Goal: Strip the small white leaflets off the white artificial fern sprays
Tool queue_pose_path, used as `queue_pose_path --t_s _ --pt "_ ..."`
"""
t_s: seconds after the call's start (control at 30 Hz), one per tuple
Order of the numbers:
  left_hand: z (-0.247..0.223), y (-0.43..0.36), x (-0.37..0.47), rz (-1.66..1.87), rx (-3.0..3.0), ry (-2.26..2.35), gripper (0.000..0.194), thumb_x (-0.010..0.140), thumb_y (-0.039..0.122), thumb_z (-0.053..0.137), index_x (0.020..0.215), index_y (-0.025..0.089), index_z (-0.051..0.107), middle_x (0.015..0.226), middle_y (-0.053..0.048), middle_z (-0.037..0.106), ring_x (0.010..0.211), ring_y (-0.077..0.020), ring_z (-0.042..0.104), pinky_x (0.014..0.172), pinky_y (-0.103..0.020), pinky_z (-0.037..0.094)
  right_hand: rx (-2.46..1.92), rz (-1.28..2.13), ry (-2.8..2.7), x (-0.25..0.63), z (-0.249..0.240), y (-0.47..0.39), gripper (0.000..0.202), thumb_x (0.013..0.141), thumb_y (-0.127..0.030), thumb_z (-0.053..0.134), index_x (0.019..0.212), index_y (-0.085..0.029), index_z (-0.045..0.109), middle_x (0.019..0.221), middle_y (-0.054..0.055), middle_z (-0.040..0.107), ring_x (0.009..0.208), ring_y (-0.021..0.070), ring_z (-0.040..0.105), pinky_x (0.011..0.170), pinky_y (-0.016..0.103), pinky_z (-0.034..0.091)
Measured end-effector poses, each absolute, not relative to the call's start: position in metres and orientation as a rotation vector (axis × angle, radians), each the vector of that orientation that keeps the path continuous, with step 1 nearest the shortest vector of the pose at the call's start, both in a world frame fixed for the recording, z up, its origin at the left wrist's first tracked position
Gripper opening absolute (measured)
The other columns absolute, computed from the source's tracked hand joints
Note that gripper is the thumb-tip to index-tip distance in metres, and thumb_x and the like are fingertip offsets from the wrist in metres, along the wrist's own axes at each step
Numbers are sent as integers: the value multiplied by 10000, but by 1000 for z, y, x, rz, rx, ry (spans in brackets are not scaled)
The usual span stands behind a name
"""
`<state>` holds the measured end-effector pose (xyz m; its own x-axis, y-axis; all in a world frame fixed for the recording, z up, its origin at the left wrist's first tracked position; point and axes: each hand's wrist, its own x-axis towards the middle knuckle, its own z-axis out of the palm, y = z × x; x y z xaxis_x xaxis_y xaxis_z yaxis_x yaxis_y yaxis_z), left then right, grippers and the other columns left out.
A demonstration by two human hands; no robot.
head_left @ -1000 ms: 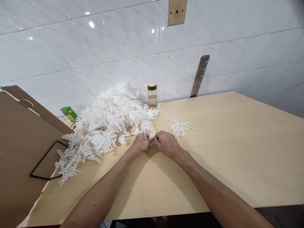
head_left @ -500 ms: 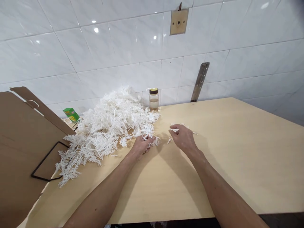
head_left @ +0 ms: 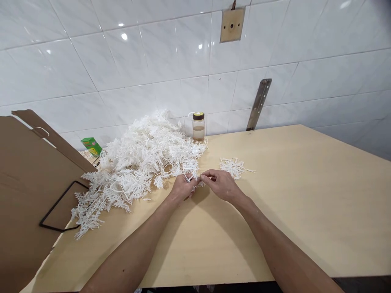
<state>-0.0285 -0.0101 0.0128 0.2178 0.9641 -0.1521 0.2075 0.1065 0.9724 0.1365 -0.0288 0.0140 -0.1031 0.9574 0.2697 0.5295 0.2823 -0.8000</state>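
Note:
A large heap of white feathery sprigs point(head_left: 146, 150) covers the left-centre of the wooden table point(head_left: 305, 195). At the heap's right front edge, my left hand point(head_left: 182, 188) is closed on a white sprig, whose tips show past the fingers. My right hand point(head_left: 219, 184) meets it from the right, thumb and index finger pinched at the sprig's end; whatever lies between those fingertips is too small to make out. Just beyond my right hand lies a small pile of loose white pieces point(head_left: 233, 167).
Behind the heap stands a lidded bottle of liquid point(head_left: 198, 129) near the tiled wall. A green box point(head_left: 91, 146) is at the heap's back left. Cardboard point(head_left: 36, 183) with a black wire frame point(head_left: 58, 205) borders the left side. A metal bracket point(head_left: 258, 106) rises at the back.
My right hand has moved left, from over the small pile to my left hand, which uncovers the pile. My left hand has stayed nearly in place.

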Motion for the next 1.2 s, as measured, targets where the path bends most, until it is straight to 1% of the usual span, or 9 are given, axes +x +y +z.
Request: queue_pose_path --t_s 0.17,0.3,0.4,0.5,0.6,0.77,0.97,1.1,1.2 --pt "3 -7 -29 835 1443 1257 389 708 482 689 601 188 458 420 74 360 347 -56 332 366 -200 221 -1382 727 -1757 137 14 -29 265 854 -391 548 880 -215 746 877 20 754 780 170 668 722 262 475" --pt "3 -6 -30 825 1409 1254 341 691 460 701 648 182 510 430 71 398 352 -61 342 373 -204 228 -1449 680 -1783 140 9 -25 235 831 -340 556 823 -202 746 753 12 728 691 156 631 668 255 441" --pt "2 -5 -31 820 1424 1229 352 684 474 704 643 177 520 427 71 386 364 -63 334 388 -209 221 -1459 653 -1802 141 6 -23 234 824 -332 549 790 -195 736 699 12 704 626 147 592 610 248 409" --pt "-2 -2 -32 867 1469 1198 370 672 479 711 609 164 529 442 61 388 413 -66 348 427 -213 233 -1461 618 -1813 139 5 -23 225 822 -323 547 775 -191 723 674 17 692 578 143 564 578 250 389" --pt "-7 2 -33 932 1521 1158 359 657 461 721 589 151 552 484 41 431 489 -85 398 478 -219 270 -1479 575 -1824 136 5 -24 226 833 -306 531 755 -195 713 662 14 681 562 139 549 573 251 379" --pt "-11 4 -31 1020 1550 1204 307 703 431 673 622 151 575 542 25 483 539 -105 428 527 -235 301 -1509 514 -1867 132 2 -24 213 841 -271 524 737 -197 693 654 10 667 561 134 540 577 249 367" --pt "-12 -1 -28 1155 1643 1251 212 743 322 598 621 181 498 540 47 425 520 -98 371 531 -240 287 -1633 385 -1846 118 -2 -23 197 813 -240 530 658 -193 641 624 26 656 587 149 551 593 257 355" --pt "-4 -5 -27 1369 1863 1240 96 711 178 532 634 190 475 592 33 439 587 -115 405 589 -246 327 -1693 476 -1655 109 2 -20 163 782 -240 541 663 -197 644 672 30 689 625 154 591 579 243 361" --pt "5 -9 -27 1470 1972 1211 89 708 161 530 643 190 476 627 22 458 632 -123 426 627 -248 342 -1765 352 -1602 118 0 -15 124 748 -205 545 662 -192 634 689 39 687 627 159 585 596 252 368"
